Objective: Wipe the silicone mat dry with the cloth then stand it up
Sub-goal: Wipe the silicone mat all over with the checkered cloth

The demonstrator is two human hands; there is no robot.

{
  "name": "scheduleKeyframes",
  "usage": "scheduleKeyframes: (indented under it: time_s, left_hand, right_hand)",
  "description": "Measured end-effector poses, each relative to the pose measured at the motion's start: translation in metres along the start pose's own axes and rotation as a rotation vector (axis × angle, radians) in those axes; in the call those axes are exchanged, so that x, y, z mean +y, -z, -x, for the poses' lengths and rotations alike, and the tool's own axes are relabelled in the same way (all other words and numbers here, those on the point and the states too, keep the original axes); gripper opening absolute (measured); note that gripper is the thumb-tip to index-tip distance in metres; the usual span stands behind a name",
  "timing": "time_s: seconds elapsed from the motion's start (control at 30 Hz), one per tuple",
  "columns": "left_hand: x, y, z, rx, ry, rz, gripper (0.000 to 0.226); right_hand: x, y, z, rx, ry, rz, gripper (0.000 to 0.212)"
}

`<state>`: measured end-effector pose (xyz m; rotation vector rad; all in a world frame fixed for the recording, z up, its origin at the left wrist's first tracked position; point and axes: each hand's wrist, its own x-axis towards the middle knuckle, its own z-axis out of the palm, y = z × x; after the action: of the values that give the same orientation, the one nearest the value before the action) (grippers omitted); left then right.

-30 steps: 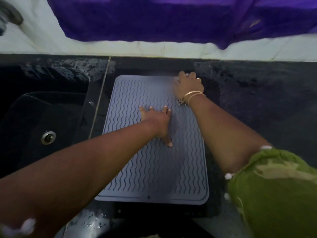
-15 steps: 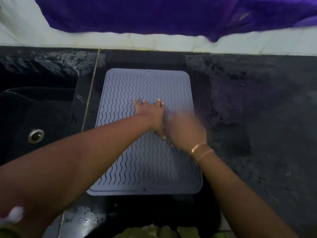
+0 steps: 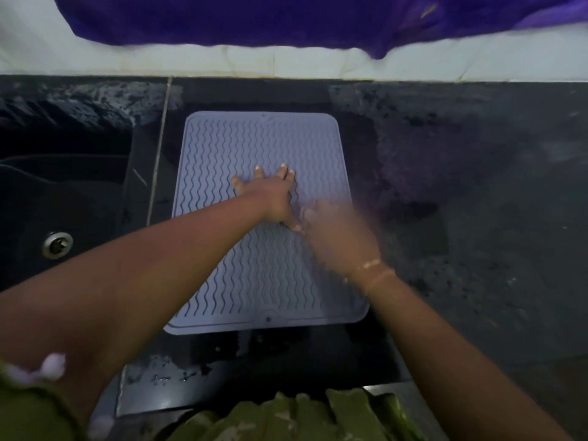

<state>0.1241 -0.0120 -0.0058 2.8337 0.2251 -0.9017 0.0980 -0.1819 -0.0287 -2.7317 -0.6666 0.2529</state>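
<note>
While the grey ribbed silicone mat [image 3: 254,148] is pressed flat by the splayed left hand [image 3: 270,195], no grip can be made out on the blurred right hand [image 3: 337,237]; wiping seems unfinished, standing undone.

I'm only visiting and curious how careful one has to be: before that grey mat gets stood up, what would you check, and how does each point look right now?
1. The silicone mat lies flat on the counter: ok.
2. The left hand presses on the mat with fingers spread, steadying it: ok.
3. The right hand holds the cloth: cannot tell, it is motion-blurred.
4. Mat surface wiped dry: cannot tell.
5. Counter in front of the mat's near edge dry: not ok, droplets show there.
</note>
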Motion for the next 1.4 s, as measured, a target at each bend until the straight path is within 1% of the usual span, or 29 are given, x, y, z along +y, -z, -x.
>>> scheduleKeyframes:
  time_s: [0.1, 0.2, 0.27, 0.37, 0.5, 0.6, 0.77, 0.83, 0.9, 0.97, 1.03, 1.07, 1.1, 1.17, 1.23, 1.33, 1.4]
  left_hand:
    - [0.000, 0.001, 0.000, -0.014, 0.007, -0.002, 0.123]
    - [0.001, 0.002, -0.001, -0.028, 0.014, 0.004, 0.124]
    - [0.003, 0.003, -0.001, -0.032, 0.010, 0.004, 0.124]
    - [0.008, 0.007, -0.002, -0.054, 0.031, -0.028, 0.124]
    - [0.012, 0.009, -0.005, -0.070, 0.056, -0.038, 0.126]
    - [0.008, 0.006, -0.005, -0.043, 0.053, -0.028, 0.126]
    - [0.007, 0.004, -0.002, -0.040, 0.040, -0.035, 0.123]
    - [0.007, 0.005, -0.001, -0.040, 0.035, -0.025, 0.123]
    - [0.007, 0.006, 0.000, -0.046, 0.034, -0.012, 0.123]
    - [0.009, 0.007, 0.002, -0.051, 0.042, -0.011, 0.123]
    - [0.013, 0.005, 0.004, -0.033, 0.044, -0.022, 0.121]
    - [0.015, 0.005, 0.005, -0.012, 0.035, -0.034, 0.120]
    - [0.017, 0.003, 0.006, 0.010, 0.015, -0.053, 0.119]
    - [0.018, 0.002, 0.004, 0.034, -0.051, -0.119, 0.119]
    - [0.015, 0.002, -0.001, 0.008, -0.105, -0.155, 0.118]
    - [0.013, 0.004, -0.006, -0.035, -0.121, -0.176, 0.117]
    - [0.016, 0.007, -0.005, -0.052, -0.117, -0.211, 0.116]
  right_hand:
    - [-0.009, -0.006, 0.070, -0.030, 0.014, 0.069, 0.052]
    - [-0.009, -0.012, 0.098, -0.013, -0.001, 0.073, 0.048]
    - [-0.004, -0.011, 0.085, 0.002, 0.013, 0.070, 0.043]
    - [0.001, -0.006, 0.035, 0.078, 0.033, 0.076, 0.037]
    - [-0.001, 0.003, -0.043, 0.107, -0.042, 0.109, 0.042]
    - [-0.005, 0.004, -0.054, 0.083, -0.086, 0.095, 0.044]
    - [0.001, -0.005, 0.016, 0.069, -0.001, 0.027, 0.046]
    - [0.002, -0.007, 0.047, 0.044, 0.034, 0.032, 0.049]
    - [0.002, -0.011, 0.074, 0.045, 0.047, 0.056, 0.047]
    - [0.001, -0.014, 0.092, 0.068, 0.060, 0.061, 0.044]
    - [0.004, -0.016, 0.099, 0.054, 0.059, 0.038, 0.044]
    - [0.005, -0.015, 0.098, 0.045, 0.042, -0.023, 0.044]
    - [0.007, -0.014, 0.096, 0.043, 0.002, -0.138, 0.044]
    - [0.009, -0.008, 0.086, 0.078, -0.126, -0.497, 0.039]
    - [0.008, 0.002, 0.070, 0.171, -0.268, -0.828, 0.035]
    - [0.007, 0.020, 0.038, 0.273, -0.434, -1.137, 0.044]
    - [0.009, 0.031, 0.013, 0.287, -0.509, -1.360, 0.048]
